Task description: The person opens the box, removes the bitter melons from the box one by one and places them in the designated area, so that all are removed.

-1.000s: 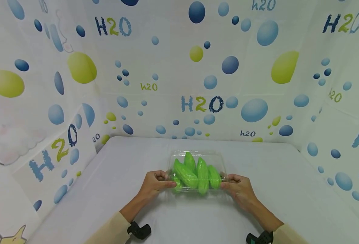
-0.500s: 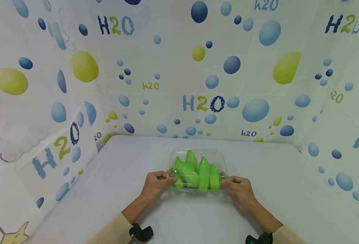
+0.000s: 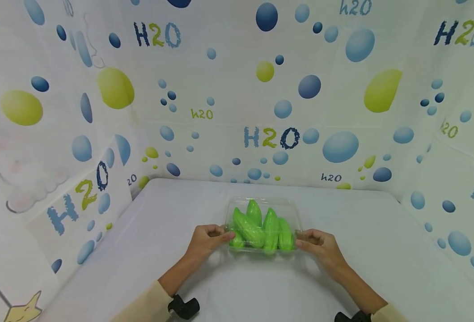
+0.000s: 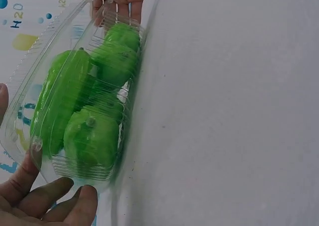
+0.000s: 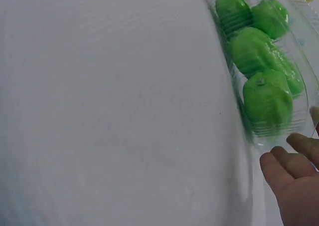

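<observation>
A clear plastic clamshell box point(image 3: 289, 210) sits at the middle of the white table, with several bright green, elongated, pointed fruits point(image 3: 248, 230) inside. At its left end my left hand point(image 3: 206, 241) pinches the rim, thumb over the near side. In the left wrist view, two of that hand's fingertips point(image 4: 85, 198) stay just off the ribbed end wall. My right hand point(image 3: 321, 248) is at the opposite end, its thumb tip right at the box's edge. Its fingers point(image 5: 289, 161) look spread and relaxed beside the ribbed end in the right wrist view.
White cloth covers the table point(image 3: 180, 201). Behind it and at both sides stand white wall sheets point(image 3: 229, 80) printed with blue and green dots and "H2O" lettering. A dark wrist camera point(image 3: 184, 307) is strapped on my left wrist.
My right hand has loosened and eased slightly right, its thumb now at the box's edge instead of over it. The left hand keeps its hold, and the box stays nearly in place.
</observation>
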Demonstrator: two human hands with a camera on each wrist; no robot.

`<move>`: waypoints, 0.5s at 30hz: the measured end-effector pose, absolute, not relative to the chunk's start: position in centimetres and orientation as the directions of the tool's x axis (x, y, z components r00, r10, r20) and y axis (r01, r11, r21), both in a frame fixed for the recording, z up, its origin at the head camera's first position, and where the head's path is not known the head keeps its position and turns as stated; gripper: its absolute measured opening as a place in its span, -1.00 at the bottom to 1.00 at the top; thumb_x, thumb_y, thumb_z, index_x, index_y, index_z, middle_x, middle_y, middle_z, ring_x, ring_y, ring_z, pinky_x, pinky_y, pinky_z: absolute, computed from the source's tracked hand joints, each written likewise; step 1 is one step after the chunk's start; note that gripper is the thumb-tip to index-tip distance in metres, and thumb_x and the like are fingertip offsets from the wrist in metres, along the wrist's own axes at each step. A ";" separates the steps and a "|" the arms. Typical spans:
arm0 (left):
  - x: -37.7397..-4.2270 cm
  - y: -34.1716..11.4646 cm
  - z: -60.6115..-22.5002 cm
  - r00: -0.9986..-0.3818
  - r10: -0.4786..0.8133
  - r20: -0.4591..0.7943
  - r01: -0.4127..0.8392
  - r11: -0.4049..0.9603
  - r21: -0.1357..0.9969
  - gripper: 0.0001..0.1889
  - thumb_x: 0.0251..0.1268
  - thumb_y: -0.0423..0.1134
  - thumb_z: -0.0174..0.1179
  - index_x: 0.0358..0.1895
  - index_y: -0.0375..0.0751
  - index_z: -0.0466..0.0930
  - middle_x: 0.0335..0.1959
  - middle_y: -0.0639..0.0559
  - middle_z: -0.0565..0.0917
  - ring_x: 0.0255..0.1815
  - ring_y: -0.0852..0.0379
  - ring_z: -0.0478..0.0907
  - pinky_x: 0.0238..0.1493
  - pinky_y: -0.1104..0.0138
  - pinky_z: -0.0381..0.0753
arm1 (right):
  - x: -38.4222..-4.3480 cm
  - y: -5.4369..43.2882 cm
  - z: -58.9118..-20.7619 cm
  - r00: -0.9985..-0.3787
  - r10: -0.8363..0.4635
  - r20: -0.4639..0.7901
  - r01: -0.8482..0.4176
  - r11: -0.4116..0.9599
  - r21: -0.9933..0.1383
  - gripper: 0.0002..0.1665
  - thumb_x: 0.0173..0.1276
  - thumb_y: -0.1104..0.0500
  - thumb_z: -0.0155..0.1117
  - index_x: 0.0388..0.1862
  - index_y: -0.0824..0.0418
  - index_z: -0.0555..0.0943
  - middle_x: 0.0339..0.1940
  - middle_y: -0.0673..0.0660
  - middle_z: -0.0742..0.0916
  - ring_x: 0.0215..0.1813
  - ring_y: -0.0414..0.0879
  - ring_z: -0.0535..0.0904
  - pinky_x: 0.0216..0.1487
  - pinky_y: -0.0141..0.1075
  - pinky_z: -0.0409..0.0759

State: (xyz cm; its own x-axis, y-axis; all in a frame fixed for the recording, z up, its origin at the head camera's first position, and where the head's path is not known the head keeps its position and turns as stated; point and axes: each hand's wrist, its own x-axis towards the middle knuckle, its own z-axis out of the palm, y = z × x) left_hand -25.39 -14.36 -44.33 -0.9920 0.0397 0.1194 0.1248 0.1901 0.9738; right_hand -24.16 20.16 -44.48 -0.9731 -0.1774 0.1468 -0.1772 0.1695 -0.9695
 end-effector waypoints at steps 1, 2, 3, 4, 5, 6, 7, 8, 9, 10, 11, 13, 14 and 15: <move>-25.3 -14.5 -44.1 -0.990 0.045 0.130 0.137 0.206 0.969 -0.71 0.10 -0.12 0.53 -0.49 -0.25 0.67 -0.45 0.06 0.64 -0.28 0.14 0.48 -0.23 0.33 0.52 | -24.1 20.2 -44.3 -0.969 -0.186 0.165 -0.203 0.206 -0.957 -0.59 0.36 0.20 0.39 0.04 0.49 0.60 0.01 0.33 0.74 0.17 0.10 0.65 0.05 -0.44 0.59; -25.3 -14.5 -43.9 -0.989 0.046 0.139 0.146 0.229 0.962 -0.69 0.10 -0.08 0.53 -0.49 -0.23 0.67 -0.42 0.06 0.66 -0.24 0.14 0.52 -0.18 0.30 0.56 | -24.1 20.3 -44.2 -0.963 -0.197 0.184 -0.226 0.216 -0.950 -0.53 0.38 0.20 0.37 0.12 0.52 0.57 0.11 0.39 0.70 0.29 0.17 0.59 0.12 -0.46 0.55; -25.3 -14.6 -43.8 -0.988 0.044 0.149 0.155 0.252 0.955 -0.69 0.10 -0.05 0.52 -0.49 -0.21 0.68 -0.37 0.07 0.68 -0.16 0.14 0.56 -0.09 0.26 0.59 | -24.0 20.3 -44.2 -0.961 -0.196 0.196 -0.240 0.234 -0.942 -0.48 0.39 0.19 0.36 0.18 0.52 0.54 0.20 0.42 0.65 0.37 0.23 0.51 0.16 -0.49 0.51; -25.3 -14.6 -43.6 -0.987 0.041 0.158 0.163 0.272 0.948 -0.68 0.10 -0.02 0.52 -0.49 -0.18 0.68 -0.32 0.06 0.71 -0.09 0.11 0.60 0.00 0.19 0.61 | -24.0 20.3 -44.1 -0.958 -0.197 0.208 -0.254 0.245 -0.936 -0.43 0.39 0.19 0.35 0.25 0.52 0.50 0.28 0.43 0.61 0.43 0.27 0.44 0.19 -0.50 0.48; -25.3 -14.6 -43.5 -0.986 0.038 0.164 0.168 0.291 0.942 -0.68 0.10 0.00 0.51 -0.49 -0.16 0.68 -0.28 0.05 0.73 0.00 0.07 0.62 0.09 0.11 0.61 | -24.0 20.3 -44.1 -0.954 -0.200 0.225 -0.274 0.265 -0.924 -0.37 0.41 0.19 0.34 0.31 0.54 0.45 0.32 0.46 0.57 0.46 0.30 0.39 0.23 -0.48 0.47; -25.3 -14.6 -43.4 -0.985 0.035 0.169 0.171 0.308 0.936 -0.67 0.10 0.03 0.51 -0.48 -0.15 0.68 -0.24 0.05 0.74 0.09 0.03 0.62 0.18 0.03 0.57 | -24.0 20.3 -44.1 -0.948 -0.203 0.244 -0.297 0.291 -0.909 -0.32 0.42 0.19 0.32 0.37 0.56 0.39 0.37 0.47 0.53 0.47 0.31 0.37 0.27 -0.41 0.48; -25.4 -14.6 -43.2 -0.985 0.030 0.170 0.170 0.328 0.929 -0.67 0.11 0.05 0.50 -0.48 -0.13 0.68 -0.21 0.05 0.75 0.17 -0.01 0.61 0.26 -0.05 0.52 | -24.0 20.2 -44.0 -0.941 -0.205 0.269 -0.325 0.322 -0.890 -0.27 0.43 0.19 0.31 0.42 0.56 0.33 0.41 0.47 0.48 0.48 0.31 0.35 0.30 -0.33 0.50; -25.3 -14.6 -43.1 -0.985 0.023 0.169 0.166 0.353 0.921 -0.66 0.11 0.09 0.49 -0.47 -0.11 0.68 -0.18 0.06 0.75 0.23 -0.03 0.59 0.30 -0.10 0.48 | -24.0 20.2 -44.0 -0.932 -0.210 0.296 -0.355 0.355 -0.865 -0.23 0.44 0.18 0.30 0.46 0.56 0.27 0.44 0.46 0.44 0.48 0.31 0.34 0.33 -0.22 0.50; -25.3 -14.5 -42.9 -0.986 0.018 0.163 0.158 0.368 0.916 -0.64 0.11 0.11 0.48 -0.46 -0.11 0.68 -0.18 0.05 0.75 0.23 -0.05 0.58 0.31 -0.13 0.46 | -23.9 20.1 -43.9 -0.922 -0.213 0.323 -0.383 0.385 -0.840 -0.19 0.45 0.17 0.29 0.50 0.55 0.21 0.48 0.45 0.40 0.49 0.29 0.33 0.34 -0.12 0.48; -25.3 -14.5 -42.7 -0.987 0.016 0.163 0.156 0.389 0.908 -0.62 0.12 0.14 0.46 -0.44 -0.12 0.68 -0.20 0.04 0.75 0.20 -0.05 0.59 0.27 -0.13 0.48 | -23.9 20.0 -43.8 -0.911 -0.222 0.349 -0.412 0.409 -0.815 -0.16 0.46 0.17 0.28 0.53 0.53 0.17 0.51 0.43 0.36 0.50 0.29 0.31 0.35 -0.01 0.45; -25.3 -14.4 -42.4 -0.988 0.012 0.155 0.146 0.410 0.900 -0.60 0.12 0.17 0.44 -0.44 -0.12 0.69 -0.24 0.05 0.74 0.15 -0.04 0.60 0.23 -0.11 0.50 | -23.9 19.9 -43.7 -0.899 -0.225 0.375 -0.437 0.446 -0.781 -0.15 0.47 0.15 0.27 0.55 0.50 0.14 0.53 0.41 0.33 0.49 0.28 0.32 0.35 0.07 0.42; -25.3 -14.2 -41.9 -0.990 0.006 0.142 0.129 0.457 0.880 -0.55 0.14 0.25 0.40 -0.42 -0.12 0.70 -0.30 0.09 0.71 0.00 0.03 0.60 0.09 0.00 0.57 | -23.9 19.7 -43.5 -0.882 -0.231 0.410 -0.469 0.488 -0.736 -0.12 0.48 0.11 0.26 0.59 0.44 0.12 0.56 0.37 0.31 0.46 0.30 0.37 0.34 0.16 0.41; -25.4 -14.2 -41.7 -0.991 0.010 0.135 0.124 0.472 0.873 -0.51 0.14 0.28 0.37 -0.42 -0.14 0.69 -0.37 0.11 0.68 -0.10 0.06 0.58 -0.03 0.08 0.57 | -23.9 19.6 -43.4 -0.878 -0.229 0.421 -0.477 0.500 -0.722 -0.12 0.47 0.10 0.27 0.59 0.41 0.13 0.56 0.35 0.32 0.44 0.32 0.40 0.33 0.19 0.42; -25.4 -14.1 -41.5 -0.991 0.015 0.131 0.122 0.486 0.865 -0.48 0.15 0.29 0.36 -0.42 -0.17 0.68 -0.43 0.12 0.63 -0.19 0.09 0.54 -0.14 0.15 0.54 | -23.9 19.5 -43.2 -0.874 -0.224 0.432 -0.483 0.509 -0.713 -0.12 0.46 0.09 0.28 0.59 0.40 0.14 0.55 0.33 0.33 0.42 0.33 0.43 0.33 0.20 0.42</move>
State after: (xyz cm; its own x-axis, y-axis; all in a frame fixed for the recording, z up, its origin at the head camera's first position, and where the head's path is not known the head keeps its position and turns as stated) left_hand -25.40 -14.08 -41.47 -0.9912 0.0152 0.1311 0.1219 0.4862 0.8653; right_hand -23.89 19.47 -43.24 -0.8737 -0.2238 0.4320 -0.4828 0.5087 -0.7129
